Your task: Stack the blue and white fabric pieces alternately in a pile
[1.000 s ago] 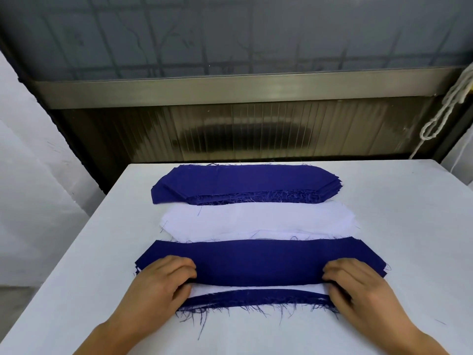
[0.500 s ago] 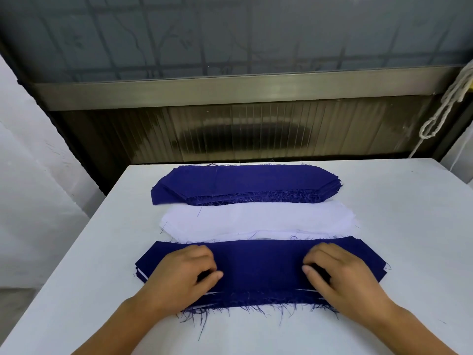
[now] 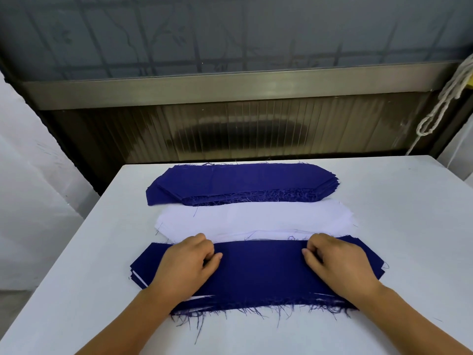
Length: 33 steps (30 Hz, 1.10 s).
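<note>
i see both hands, left hand (image 3: 188,262) and right hand (image 3: 337,262), fingers curled, pinching the top blue piece (image 3: 261,270) of the mixed pile near the desk (image 3: 396,226) front edge.

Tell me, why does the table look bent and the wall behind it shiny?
In the head view, the wide-angle lens flares the white table outward toward the camera; the ribbed panel behind shows a soft pale glare; light is even, so the hands cast only faint shadows on the nearest blue fabric pile; everything looks reasonably sharp.
</note>
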### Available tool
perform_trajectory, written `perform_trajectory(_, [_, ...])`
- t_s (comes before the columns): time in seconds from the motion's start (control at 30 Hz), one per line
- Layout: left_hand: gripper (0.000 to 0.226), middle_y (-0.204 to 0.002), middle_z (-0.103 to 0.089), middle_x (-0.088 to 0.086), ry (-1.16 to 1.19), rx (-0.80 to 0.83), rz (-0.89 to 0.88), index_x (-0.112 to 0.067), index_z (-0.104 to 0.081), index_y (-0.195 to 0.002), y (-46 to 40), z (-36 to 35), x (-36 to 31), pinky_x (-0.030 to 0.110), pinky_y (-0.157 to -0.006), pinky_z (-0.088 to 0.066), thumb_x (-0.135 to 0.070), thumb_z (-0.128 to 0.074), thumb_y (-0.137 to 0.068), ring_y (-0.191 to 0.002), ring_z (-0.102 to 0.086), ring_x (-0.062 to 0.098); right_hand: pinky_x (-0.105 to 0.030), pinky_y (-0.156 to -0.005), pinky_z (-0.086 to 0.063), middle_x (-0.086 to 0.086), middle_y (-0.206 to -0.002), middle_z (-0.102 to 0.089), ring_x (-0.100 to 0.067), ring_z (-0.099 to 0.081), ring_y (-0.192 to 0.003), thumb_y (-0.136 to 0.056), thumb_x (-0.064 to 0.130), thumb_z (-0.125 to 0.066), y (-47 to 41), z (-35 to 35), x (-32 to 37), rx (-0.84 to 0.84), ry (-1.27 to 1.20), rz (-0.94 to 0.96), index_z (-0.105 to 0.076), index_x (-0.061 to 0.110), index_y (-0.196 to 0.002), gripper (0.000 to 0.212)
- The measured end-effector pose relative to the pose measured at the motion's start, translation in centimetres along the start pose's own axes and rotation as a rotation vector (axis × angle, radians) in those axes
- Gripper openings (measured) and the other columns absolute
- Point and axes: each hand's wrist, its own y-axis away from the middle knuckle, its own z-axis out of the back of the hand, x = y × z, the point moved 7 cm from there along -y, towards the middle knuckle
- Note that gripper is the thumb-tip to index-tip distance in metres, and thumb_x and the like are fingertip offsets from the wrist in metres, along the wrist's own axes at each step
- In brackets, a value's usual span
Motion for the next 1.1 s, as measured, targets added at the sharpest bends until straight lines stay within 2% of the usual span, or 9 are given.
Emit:
perform_trajectory(0.13, [0.043,-0.058,-0.039,-0.013,-0.074,-0.010,0.050,-0.025,-0.040,-0.057,-0.7,0.6,1.9,0.019,-0.040,-0.031,-0.028,-0.077,-0.079,-0.047,-0.036,0.003,-0.023,-0.053,-0.040,0.014,-0.060,-0.053,-0.007,-0.054,-0.057,-0.092,0.050,-0.046,-1.1,0.3,-2.0,0.072,0.126,-0.091,-0.049,0.030,-0.076,0.026])
perform_trajectory(0.23, [0.027,-0.067,-0.050,-0.011,-0.087,-0.075,0.054,-0.021,-0.056,-0.064,-2.6,1.0,2.7,0.021,-0.045,-0.036,-0.025,-0.078,-0.078,-0.057,-0.048,0.009,-0.024,-0.050,-0.036,0.013,-0.062,-0.054,-0.009,-0.054,-0.057,-0.092,0.044,-0.052,-3.4,1.1,-2.1,0.001,0.080,-0.109,-0.054,0.030,-0.079,0.019])
perform_trajectory(0.3, [0.010,-0.085,-0.062,-0.005,-0.085,-0.118,0.025,-0.017,-0.069,-0.083,-4.5,1.0,2.8,0.028,-0.057,-0.047,-0.020,-0.078,-0.079,-0.070,-0.058,0.017,-0.023,-0.054,-0.035,0.014,-0.074,-0.057,-0.009,-0.054,-0.067,-0.092,0.033,-0.057,-5.5,1.5,-1.6,-0.086,-0.001,-0.078,-0.059,0.028,-0.092,0.006])
perform_trajectory(0.37, [0.026,-0.106,-0.067,0.001,-0.089,-0.129,0.032,-0.013,-0.070,-0.106,-6.8,0.5,3.0,0.035,-0.075,-0.052,-0.015,-0.075,-0.081,-0.089,-0.063,0.023,-0.025,-0.068,-0.043,0.009,-0.096,-0.062,-0.013,-0.057,-0.088,-0.092,0.024,-0.060,-7.9,1.4,-1.3,-0.134,-0.083,-0.057,-0.062,0.022,-0.109,0.018])
perform_trajectory(0.47, [0.043,-0.140,-0.053,0.003,-0.086,-0.059,0.131,-0.013,-0.055,-0.136,-9.6,-0.9,4.1,0.037,-0.107,-0.037,-0.021,-0.061,-0.094,-0.128,-0.049,0.023,-0.031,-0.097,-0.045,0.001,-0.127,-0.059,-0.019,-0.053,-0.117,-0.093,0.016,-0.058,-11.1,0.6,-1.0,-0.139,-0.118,-0.056,-0.058,0.016,-0.128,0.034])
perform_trajectory(0.57, [0.049,-0.155,-0.034,0.002,-0.095,0.017,0.182,-0.015,-0.037,-0.148,-11.0,-2.8,5.4,0.033,-0.119,-0.020,-0.028,-0.045,-0.101,-0.143,-0.029,0.019,-0.029,-0.110,-0.033,0.000,-0.142,-0.051,-0.018,-0.044,-0.132,-0.096,0.014,-0.053,-12.7,-0.7,-1.2,-0.093,-0.145,-0.051,-0.049,0.015,-0.139,0.043])
perform_trajectory(0.77, [0.043,-0.153,-0.037,-0.002,-0.155,0.006,0.172,-0.018,-0.041,-0.146,-10.7,-4.2,6.0,0.029,-0.118,-0.017,-0.029,-0.037,-0.105,-0.143,-0.030,0.015,-0.031,-0.111,-0.033,-0.001,-0.138,-0.056,-0.019,-0.049,-0.129,-0.099,0.017,-0.052,-12.7,-1.8,-1.8,-0.159,-0.103,-0.046,-0.061,0.014,-0.130,0.033])
perform_trajectory(0.93, [0.046,-0.142,-0.052,-0.004,-0.276,-0.003,0.163,-0.021,-0.056,-0.135,-10.2,-4.1,5.6,0.027,-0.110,-0.034,-0.018,-0.068,-0.091,-0.133,-0.046,0.013,-0.036,-0.098,-0.046,-0.005,-0.121,-0.068,-0.025,-0.063,-0.112,-0.093,0.009,-0.061,-12.1,-1.0,-1.2,-0.276,-0.069,-0.021,-0.072,0.008,-0.111,0.021])
perform_trajectory(1.1, [0.047,-0.108,-0.073,0.002,-0.275,-0.119,0.085,-0.014,-0.077,-0.101,-10.1,-3.1,4.8,0.034,-0.085,-0.056,-0.006,-0.092,-0.058,-0.100,-0.070,0.019,-0.036,-0.083,-0.054,-0.004,-0.098,-0.074,-0.025,-0.069,-0.091,-0.087,0.006,-0.069,-11.7,-0.2,-0.9,-0.351,-0.042,-0.014,-0.075,0.007,-0.097,0.012])
